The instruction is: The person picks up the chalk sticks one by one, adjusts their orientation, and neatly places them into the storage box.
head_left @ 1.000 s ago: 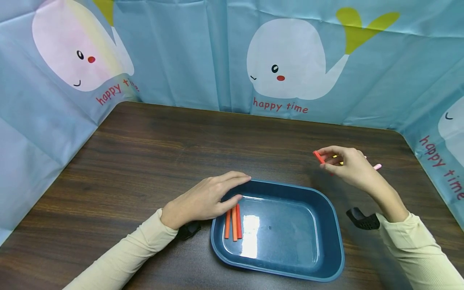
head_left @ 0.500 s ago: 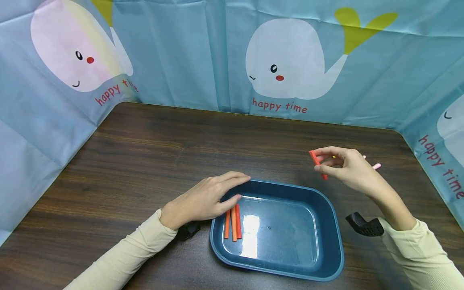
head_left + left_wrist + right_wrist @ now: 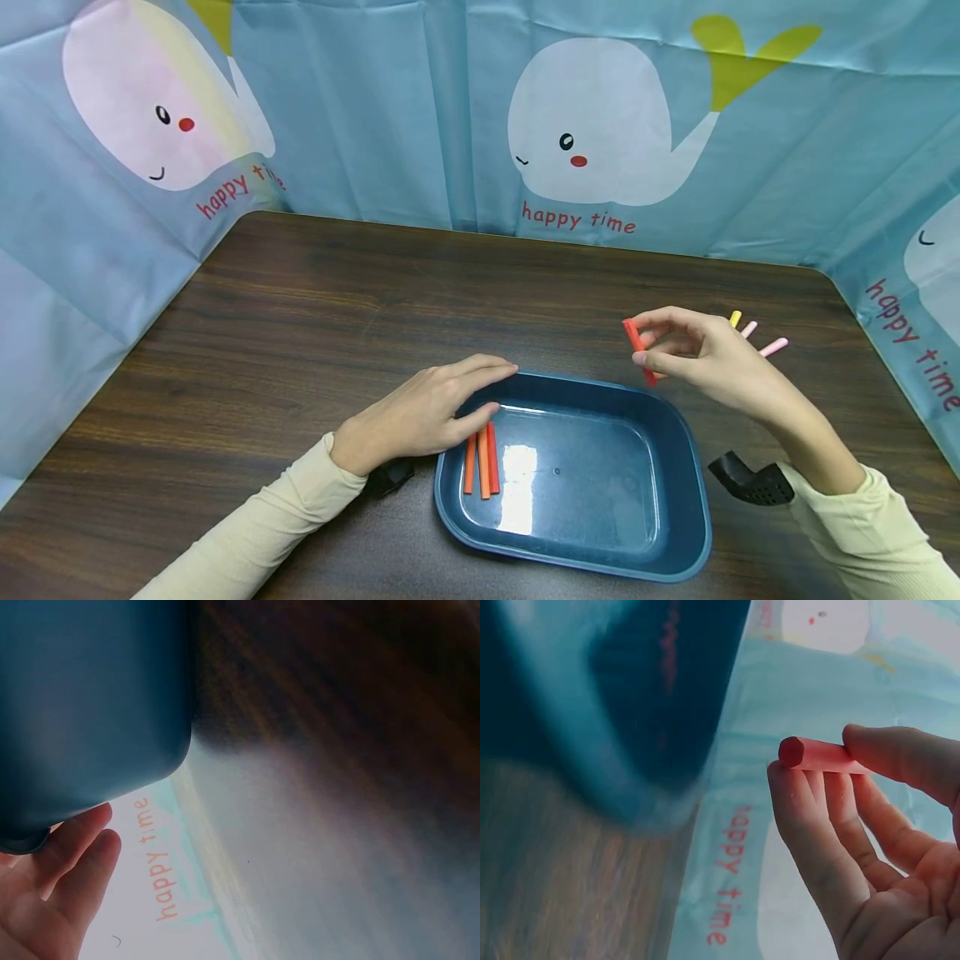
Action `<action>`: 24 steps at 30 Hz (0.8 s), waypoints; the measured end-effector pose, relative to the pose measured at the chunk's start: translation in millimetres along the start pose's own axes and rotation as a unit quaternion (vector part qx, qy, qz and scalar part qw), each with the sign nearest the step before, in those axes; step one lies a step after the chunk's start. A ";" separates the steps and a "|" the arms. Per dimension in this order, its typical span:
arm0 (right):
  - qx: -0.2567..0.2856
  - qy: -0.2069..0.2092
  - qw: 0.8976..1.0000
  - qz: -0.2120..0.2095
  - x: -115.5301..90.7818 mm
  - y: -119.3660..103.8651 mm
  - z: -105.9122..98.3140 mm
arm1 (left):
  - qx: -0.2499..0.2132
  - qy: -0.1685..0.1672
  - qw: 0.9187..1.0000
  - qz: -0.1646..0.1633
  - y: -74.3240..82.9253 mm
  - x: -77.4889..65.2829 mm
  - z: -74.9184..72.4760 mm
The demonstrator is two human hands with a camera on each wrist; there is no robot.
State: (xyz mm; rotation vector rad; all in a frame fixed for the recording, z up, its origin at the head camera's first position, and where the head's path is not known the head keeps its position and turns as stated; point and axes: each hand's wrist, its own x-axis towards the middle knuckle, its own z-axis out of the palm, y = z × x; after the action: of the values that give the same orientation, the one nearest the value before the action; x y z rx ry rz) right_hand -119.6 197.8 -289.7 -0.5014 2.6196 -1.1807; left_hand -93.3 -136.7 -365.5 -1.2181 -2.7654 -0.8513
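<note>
In the head view my left hand [image 3: 427, 408] grips the far left corner of a blue plastic tray [image 3: 699, 500], thumb on the inner side of the rim. The left wrist view shows fingers [image 3: 86, 877] against the tray's outer wall [image 3: 97, 697]. Several red and orange chalk sticks [image 3: 483, 467] lie side by side at the tray's left end, their far ends under the left hand. My right hand [image 3: 712, 362] pinches a red chalk stick [image 3: 821, 755] between thumb and fingertips, just beyond the tray's far right corner.
Behind the right hand lie a yellow stick [image 3: 736, 317] and pink sticks [image 3: 774, 347], partly hidden. The dark wooden table [image 3: 337, 292] is bordered by a blue whale-print curtain [image 3: 375, 108] at the back and sides. A black wrist mount [image 3: 753, 481] sits at the right cuff.
My right hand has moved left and slightly nearer with the red chalk stick, bringing it toward the tray and uncovering more of the yellow and pink sticks. The left hand has stayed put.
</note>
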 end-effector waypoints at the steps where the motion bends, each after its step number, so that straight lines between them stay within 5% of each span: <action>1: 0.003 -0.003 1.000 -0.001 -0.3 -1.9 1.7 | 0.001 0.001 1.000 0.000 -0.3 0.0 0.1; 24: 0.059 -0.076 0.995 -0.011 -1.6 -23.5 31.0 | -0.005 -0.001 1.000 -0.002 0.1 0.4 -0.3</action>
State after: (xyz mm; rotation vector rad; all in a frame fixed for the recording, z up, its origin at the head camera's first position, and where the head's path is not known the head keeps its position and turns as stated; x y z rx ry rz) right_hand -102.6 162.8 -291.9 -0.5757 2.4069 -1.2423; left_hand -93.6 -136.5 -365.2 -1.2152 -2.7706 -0.8646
